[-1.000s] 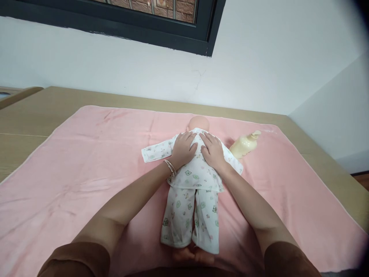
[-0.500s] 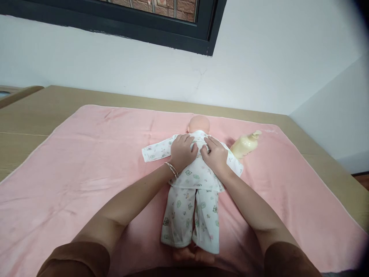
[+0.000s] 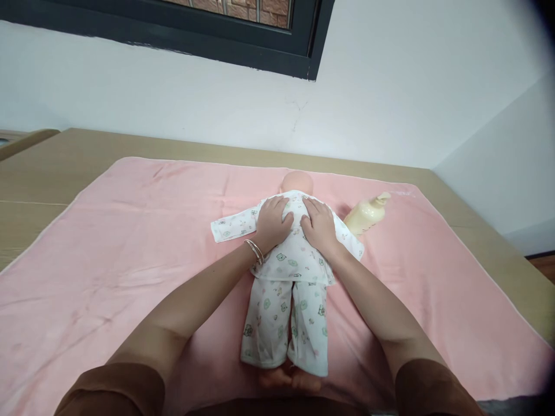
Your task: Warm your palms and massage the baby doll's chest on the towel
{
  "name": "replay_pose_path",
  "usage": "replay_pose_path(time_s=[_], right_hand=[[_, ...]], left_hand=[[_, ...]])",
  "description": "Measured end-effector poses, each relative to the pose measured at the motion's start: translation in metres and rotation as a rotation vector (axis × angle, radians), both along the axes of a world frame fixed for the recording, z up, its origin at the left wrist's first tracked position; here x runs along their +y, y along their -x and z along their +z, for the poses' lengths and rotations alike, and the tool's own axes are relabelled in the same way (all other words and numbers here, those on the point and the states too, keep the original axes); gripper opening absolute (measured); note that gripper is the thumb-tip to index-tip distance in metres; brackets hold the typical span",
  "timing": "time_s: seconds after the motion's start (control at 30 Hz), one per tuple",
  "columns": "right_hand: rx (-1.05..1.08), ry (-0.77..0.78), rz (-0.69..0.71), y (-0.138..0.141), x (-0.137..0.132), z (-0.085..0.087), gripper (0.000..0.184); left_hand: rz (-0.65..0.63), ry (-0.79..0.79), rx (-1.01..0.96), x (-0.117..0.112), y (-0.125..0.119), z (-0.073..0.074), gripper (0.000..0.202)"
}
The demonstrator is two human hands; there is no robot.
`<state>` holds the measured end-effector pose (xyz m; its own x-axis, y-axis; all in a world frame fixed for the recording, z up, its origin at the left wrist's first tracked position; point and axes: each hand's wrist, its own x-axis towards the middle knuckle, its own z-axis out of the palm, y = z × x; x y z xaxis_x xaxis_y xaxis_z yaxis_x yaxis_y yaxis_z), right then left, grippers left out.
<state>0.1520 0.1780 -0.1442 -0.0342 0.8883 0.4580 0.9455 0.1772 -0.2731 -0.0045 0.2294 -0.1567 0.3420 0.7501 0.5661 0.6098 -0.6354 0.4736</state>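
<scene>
Beside the doll (image 3: 296, 257), a cream bottle (image 3: 364, 215) lies on the blanket (image 3: 130, 242).

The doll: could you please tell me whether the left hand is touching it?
Touching. The head view shows the left hand lying flat on the doll's clothed upper body, palm down, with no gap.

Forearms extend forward and converge; the left hand (image 3: 272, 222) and the right hand (image 3: 319, 224) lie palm-down, side by side and just apart, fingers flat, slightly spread, pointing away from the body. Neither grip is closed. Wrists near straight, elbows bent.
</scene>
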Motion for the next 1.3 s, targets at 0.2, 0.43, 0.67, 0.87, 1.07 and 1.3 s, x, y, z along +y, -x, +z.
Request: replay_pose_path(time_s=[0.2,0.43,0.67,0.87,1.07,1.3], right_hand=[[0.028,-0.016,-0.004,0.001,-0.001,0.0,0.05],[0.042,-0.015,-0.005,0.0,0.0,-0.002,0.05],[0.037,0.012,-0.032,0.003,-0.003,0.002,0.05],[0.011,0.041,-0.089,0.008,-0.008,0.005,0.05],[-0.013,0.052,-0.056,0.005,-0.005,0.004,0.052],[-0.067,0.026,0.046,-0.002,-0.001,0.003,0.054]], left_hand=[[-0.005,0.018,-0.006,-0.001,0.0,0.002,0.038],[0.0,0.018,-0.014,-0.001,0.0,0.001,0.038],[-0.005,0.001,-0.016,0.0,0.0,-0.002,0.038],[0.074,-0.007,0.031,-0.005,-0.001,0.002,0.037],[0.075,0.0,0.056,-0.005,-0.001,0.004,0.038],[0.019,-0.021,0.072,0.001,0.0,-0.001,0.042]])
